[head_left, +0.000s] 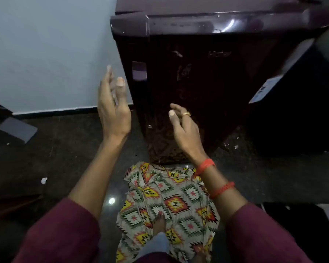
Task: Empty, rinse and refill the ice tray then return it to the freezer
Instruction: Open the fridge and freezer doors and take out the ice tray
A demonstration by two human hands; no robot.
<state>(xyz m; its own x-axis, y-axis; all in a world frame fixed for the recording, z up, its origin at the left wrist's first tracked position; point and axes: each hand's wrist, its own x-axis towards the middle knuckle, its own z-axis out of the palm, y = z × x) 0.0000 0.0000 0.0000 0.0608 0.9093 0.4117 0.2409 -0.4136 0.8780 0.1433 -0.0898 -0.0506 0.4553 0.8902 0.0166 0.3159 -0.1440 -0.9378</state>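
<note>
Fridge [198, 82] door shut, dead ahead of both hands. Ice tray not in view; prob. inside. L hand [113, 109] empty, fingers straight, nearer door's left edge. R hand [184, 130] empty, loosely curled, before door's middle.

Dark maroon fridge [198, 82] upright, door closed, glossy, directly ahead.

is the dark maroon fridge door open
No, the glossy dark maroon refrigerator door is shut, with the left hand and right hand held empty near it.
</note>
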